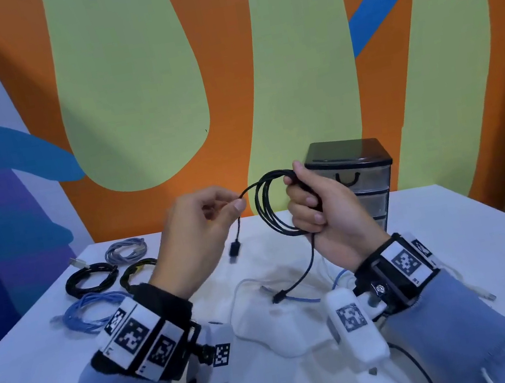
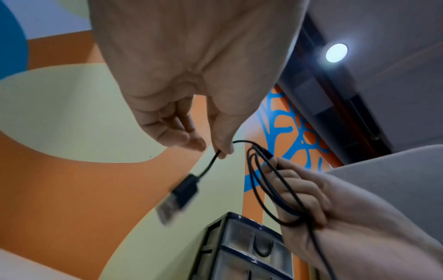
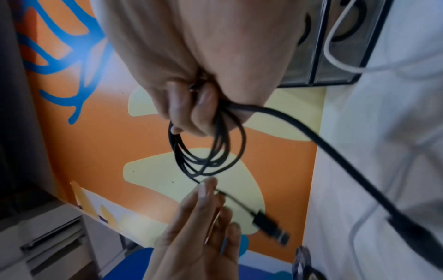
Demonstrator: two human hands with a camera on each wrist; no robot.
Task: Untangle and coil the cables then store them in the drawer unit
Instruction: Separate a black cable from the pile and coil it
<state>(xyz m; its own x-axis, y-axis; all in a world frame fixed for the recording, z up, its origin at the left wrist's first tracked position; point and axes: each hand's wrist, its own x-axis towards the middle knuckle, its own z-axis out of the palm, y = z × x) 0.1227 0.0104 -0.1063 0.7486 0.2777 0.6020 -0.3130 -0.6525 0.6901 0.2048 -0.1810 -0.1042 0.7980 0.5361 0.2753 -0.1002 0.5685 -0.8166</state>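
My right hand (image 1: pixel 312 206) grips a black cable coil (image 1: pixel 272 208) of several loops, held above the table in front of the drawer unit (image 1: pixel 367 178). My left hand (image 1: pixel 205 220) pinches the cable's free end between thumb and forefinger just left of the coil. Below the pinch the USB plug (image 1: pixel 234 250) dangles. The same coil (image 3: pixel 208 151) and plug (image 3: pixel 271 228) show in the right wrist view, and the plug (image 2: pixel 179 197) hangs blurred in the left wrist view. The other end of the black cable (image 1: pixel 303 275) trails down to the table.
Coiled cables lie at the left of the white table (image 1: pixel 455 240): a grey one (image 1: pixel 126 250), a black one (image 1: pixel 89 279), a black-yellow one (image 1: pixel 138 269) and a blue one (image 1: pixel 92 312). White cable (image 1: pixel 244 285) and blue cable (image 1: pixel 300 299) lie loose between my wrists.
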